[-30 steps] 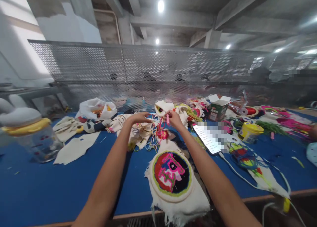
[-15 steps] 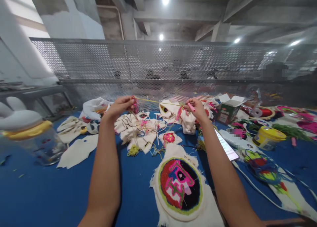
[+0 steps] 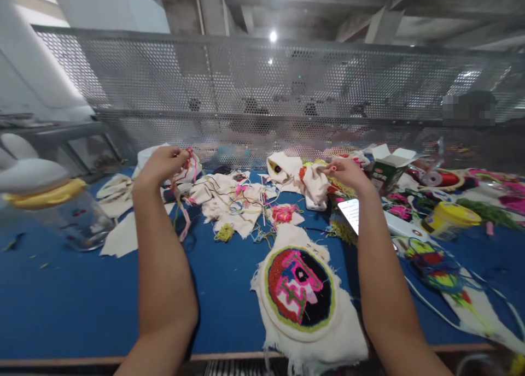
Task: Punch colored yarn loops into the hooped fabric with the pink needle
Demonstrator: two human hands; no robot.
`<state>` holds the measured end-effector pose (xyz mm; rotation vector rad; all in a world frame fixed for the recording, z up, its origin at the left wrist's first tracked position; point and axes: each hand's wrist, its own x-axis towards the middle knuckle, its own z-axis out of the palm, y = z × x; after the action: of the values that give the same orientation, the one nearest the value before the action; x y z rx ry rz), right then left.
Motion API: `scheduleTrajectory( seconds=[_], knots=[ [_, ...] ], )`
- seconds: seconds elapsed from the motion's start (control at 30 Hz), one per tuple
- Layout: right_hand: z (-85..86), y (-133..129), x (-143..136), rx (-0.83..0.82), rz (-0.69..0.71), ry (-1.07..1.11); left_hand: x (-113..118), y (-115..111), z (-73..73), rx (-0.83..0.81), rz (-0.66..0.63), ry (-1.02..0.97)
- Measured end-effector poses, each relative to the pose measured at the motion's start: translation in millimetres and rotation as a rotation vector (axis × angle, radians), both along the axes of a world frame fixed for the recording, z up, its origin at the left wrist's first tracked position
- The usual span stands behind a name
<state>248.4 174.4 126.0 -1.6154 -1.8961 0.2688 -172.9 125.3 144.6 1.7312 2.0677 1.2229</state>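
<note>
Raised at the left, my left hand pinches a tangle of pink and red yarn, whose strands hang down toward the table. My right hand is closed round a small pink tool, mostly hidden by the fingers, beside a crumpled white cloth and yellow-green yarn. Between my forearms, near the front edge, a round embroidery hoop lies on fringed white fabric, with a red, black and pink design inside a yellow-green border.
Cloth scraps and yarn lie mid-table. A bunny-lidded jar stands left. To the right are a lit phone, an open green box, a yellow tub and yarn bundles. A perforated metal screen rises behind.
My hands have moved farther apart, the left one leftward with the pink yarn. The yellow-green strand stretched between them no longer shows. The view has tilted down.
</note>
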Motion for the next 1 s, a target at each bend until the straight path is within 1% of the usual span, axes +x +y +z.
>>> scheduleTrajectory(
  seconds=[0.03,0.1,0.17,0.23,0.33,0.43,0.5,0.6,0.77,0.9,0.93,1.0],
  knots=[
    [-0.7,0,-4,-0.034,-0.013,-0.079,-1,4,-2.2,-0.064,-0.006,0.056],
    [-5.4,0,-20,-0.105,-0.009,-0.223,-1,10,-5.5,-0.179,-0.037,0.142],
    [-15.5,0,-48,-0.152,0.014,-0.344,2,13,-7.3,-0.275,-0.050,0.200],
    [-29.7,-2,-81,-0.169,0.057,-0.441,6,13,-7.6,-0.357,-0.058,0.239],
    [-51.9,-6,-124,-0.179,0.148,-0.544,14,11,-5.4,-0.422,-0.083,0.287],
    [-66.2,-12,-145,-0.196,0.225,-0.609,23,9,-1.8,-0.446,-0.114,0.327],
    [-69.7,-14,-148,-0.207,0.247,-0.640,30,10,-0.5,-0.465,-0.129,0.345],
    [-69.3,-13,-142,-0.213,0.229,-0.667,36,15,-2.3,-0.480,-0.151,0.361],
    [-67.6,-6,-131,-0.253,0.168,-0.691,33,26,-9.8,-0.503,-0.197,0.333],
    [-68.0,-3,-128,-0.285,0.142,-0.699,31,27,-13.0,-0.571,-0.142,0.262],
    [-67.9,-3,-128,-0.291,0.138,-0.699,30,26,-13.8,-0.560,-0.126,0.211],
    [-67.3,-3,-128,-0.300,0.129,-0.698,28,24,-15.5,-0.415,-0.097,0.083]
  ],
)
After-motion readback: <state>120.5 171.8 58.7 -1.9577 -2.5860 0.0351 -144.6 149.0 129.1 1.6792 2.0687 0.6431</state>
